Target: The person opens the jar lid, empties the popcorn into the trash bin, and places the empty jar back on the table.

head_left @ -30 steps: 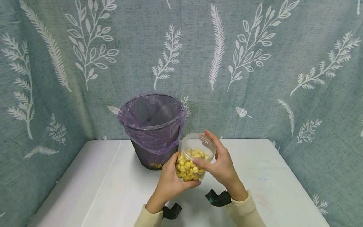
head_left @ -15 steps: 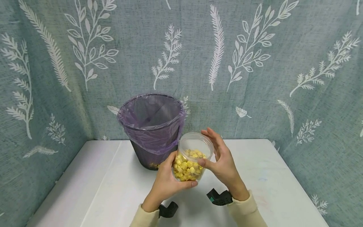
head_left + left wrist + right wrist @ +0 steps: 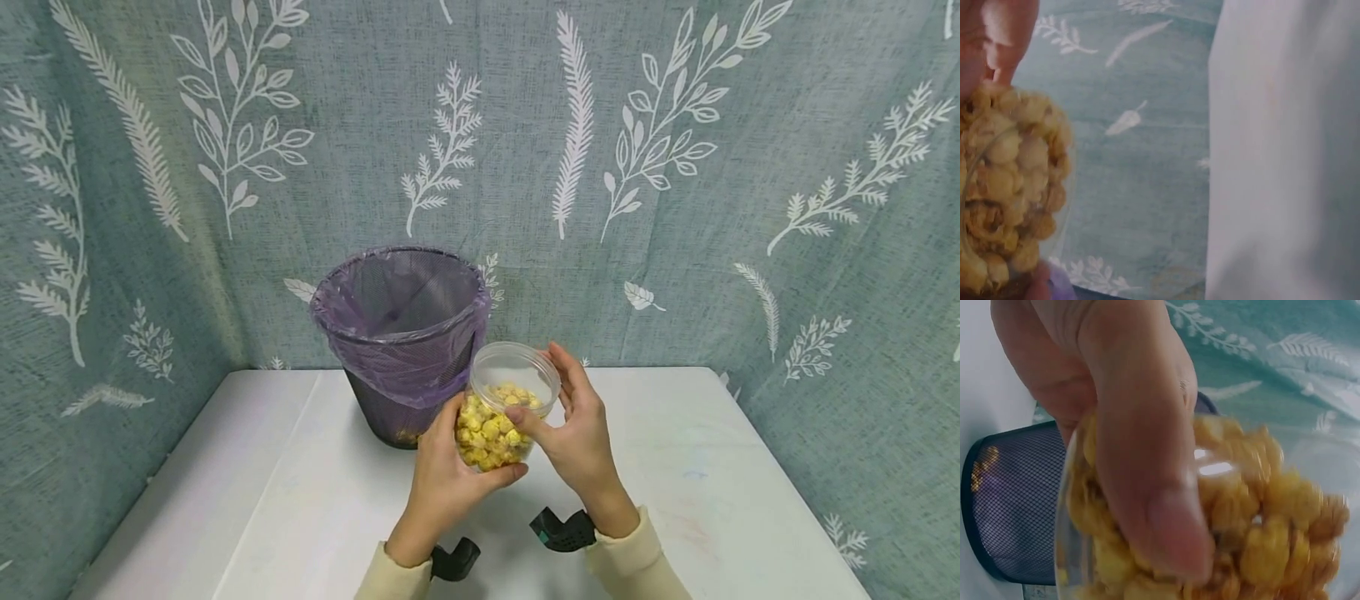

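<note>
A clear plastic jar (image 3: 495, 442) of yellow popcorn (image 3: 491, 429) is held tilted in front of the bin, above the table. My left hand (image 3: 442, 479) grips its lower part, thumb along the bottom edge. That thumb (image 3: 1154, 487) crosses the jar in the right wrist view. My right hand (image 3: 581, 433) holds the clear round top (image 3: 517, 354), with its thumb in front and fingers on the far right side. I cannot tell whether that top is a lid. In the left wrist view, the right hand (image 3: 1004, 31) shows above the popcorn.
A black mesh bin (image 3: 386, 412) lined with a purple bag (image 3: 405, 367) stands behind and left of the jar. A few yellow pieces (image 3: 985, 465) lie at its bottom. The white table (image 3: 720, 500) ends at a leaf-patterned curtain (image 3: 675, 250).
The jar has shifted slightly left and up with both hands. My right fingers loosened and lifted along its top half a second ago, and are now back against it.
</note>
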A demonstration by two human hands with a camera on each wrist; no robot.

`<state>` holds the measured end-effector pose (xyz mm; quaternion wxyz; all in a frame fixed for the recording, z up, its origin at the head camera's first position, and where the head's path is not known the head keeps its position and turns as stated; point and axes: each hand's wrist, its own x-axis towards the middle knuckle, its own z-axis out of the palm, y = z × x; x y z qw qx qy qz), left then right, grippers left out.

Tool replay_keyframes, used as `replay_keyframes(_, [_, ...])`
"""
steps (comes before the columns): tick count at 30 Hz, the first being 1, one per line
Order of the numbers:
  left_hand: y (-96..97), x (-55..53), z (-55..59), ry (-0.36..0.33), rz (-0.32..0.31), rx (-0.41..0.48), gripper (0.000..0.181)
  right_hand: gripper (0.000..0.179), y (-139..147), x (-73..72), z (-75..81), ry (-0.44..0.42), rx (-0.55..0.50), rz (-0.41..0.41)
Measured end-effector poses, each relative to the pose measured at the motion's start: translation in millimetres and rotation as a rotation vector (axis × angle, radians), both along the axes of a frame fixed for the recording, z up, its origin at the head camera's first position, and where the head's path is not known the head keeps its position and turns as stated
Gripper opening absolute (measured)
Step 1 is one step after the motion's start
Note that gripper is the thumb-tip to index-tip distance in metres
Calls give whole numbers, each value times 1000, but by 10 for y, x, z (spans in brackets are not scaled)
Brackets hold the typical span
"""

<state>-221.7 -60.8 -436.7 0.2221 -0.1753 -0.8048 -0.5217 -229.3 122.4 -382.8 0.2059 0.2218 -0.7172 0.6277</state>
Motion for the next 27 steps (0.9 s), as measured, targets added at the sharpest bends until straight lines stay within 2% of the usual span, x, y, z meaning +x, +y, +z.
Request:
replay_keyframes(4, [-42, 0, 15, -47, -104, 39, 101, 85, 95, -31, 7, -6, -34, 120])
replay_keyframes(11, [-130, -10, 36, -122, -363, 115, 90, 84, 292, -85, 34, 12, -94, 398])
replay_keyframes(14, [-149, -15, 40, -125, -422, 127, 87, 82, 338, -93, 40, 0, -104, 469])
replay_keyframes(16, [-152, -13, 41, -122, -416, 128, 87, 83, 342, -101, 35, 8, -102, 489])
replay_keyframes(20, [-131, 1, 39, -132, -321, 135, 90, 90, 297, -97, 29, 42, -104, 454])
replay_keyframes(23, [-95, 8, 27, -118, -230, 134, 92, 94, 240, -62, 40, 53, -64, 333])
replay_keyframes(27, [-43, 7, 20, -58, -114, 113, 96, 94, 135, 0, 55, 57, 29, 150])
